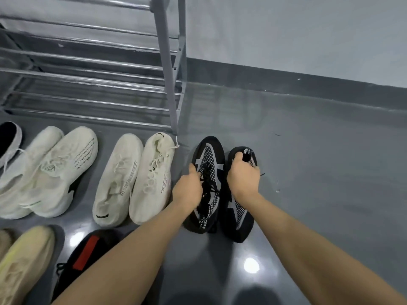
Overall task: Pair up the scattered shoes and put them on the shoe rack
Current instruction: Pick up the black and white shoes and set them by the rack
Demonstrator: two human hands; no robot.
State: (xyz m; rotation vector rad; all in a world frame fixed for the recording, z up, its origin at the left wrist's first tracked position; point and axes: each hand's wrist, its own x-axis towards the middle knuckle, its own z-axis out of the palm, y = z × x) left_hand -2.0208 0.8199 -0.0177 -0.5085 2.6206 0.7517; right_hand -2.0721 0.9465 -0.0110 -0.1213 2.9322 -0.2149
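Two black-and-grey knit shoes lie side by side on the grey floor, just right of the rack's front leg. My left hand (pixel 189 188) grips the left black shoe (pixel 209 155) at its laces. My right hand (pixel 243 176) grips the right black shoe (pixel 241 219) near its upper end. The metal shoe rack (pixel 169 62) stands at the upper left, and its bars carry no shoes in this view. A pair of cream shoes (pixel 134 179) lies left of my hands, and a second cream pair (pixel 50 170) lies further left.
A grey-white shoe (pixel 10 139) shows at the left edge. At the bottom left lie a yellowish shoe (pixel 24 263) and a black shoe with a red patch (pixel 86 254). Bare grey floor stretches right to the wall's dark skirting (pixel 308 84).
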